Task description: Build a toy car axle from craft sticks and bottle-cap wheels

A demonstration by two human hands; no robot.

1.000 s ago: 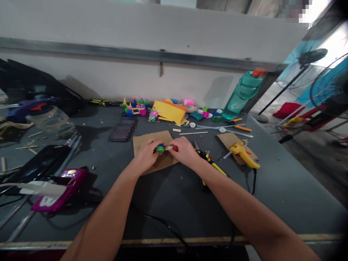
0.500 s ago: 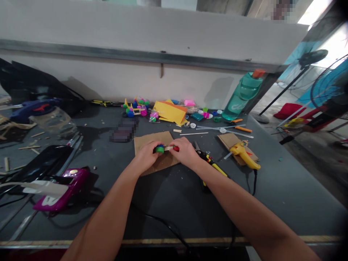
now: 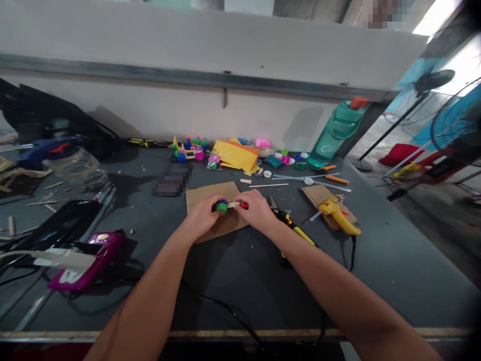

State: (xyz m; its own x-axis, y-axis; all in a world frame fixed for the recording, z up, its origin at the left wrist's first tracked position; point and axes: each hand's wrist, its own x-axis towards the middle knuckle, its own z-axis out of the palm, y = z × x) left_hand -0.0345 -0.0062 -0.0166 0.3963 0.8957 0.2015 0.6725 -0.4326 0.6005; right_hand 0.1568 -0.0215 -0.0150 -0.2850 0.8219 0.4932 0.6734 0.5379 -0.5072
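Note:
Over a piece of brown cardboard (image 3: 212,225), both hands hold a small craft piece made of bottle caps and a wooden stick. My left hand (image 3: 204,214) is closed on its green and blue caps (image 3: 221,206). The pale wooden stick (image 3: 233,204) runs from these caps to a red cap (image 3: 244,205), which my right hand (image 3: 257,208) pinches. Fingers hide part of the caps. Right of my right hand lie pliers (image 3: 295,228) with black and yellow handles.
A yellow glue gun (image 3: 340,215) rests on cardboard at the right, its cord trailing. Behind stand a green bottle (image 3: 334,134), orange and yellow paper (image 3: 236,155) and small colourful models (image 3: 188,149). A magenta device (image 3: 88,263) with a white plug lies left. A black cable (image 3: 221,303) crosses in front.
Almost nothing differs. Both hands keep the same hold on the cap-and-stick piece, and the whole view has shifted very slightly.

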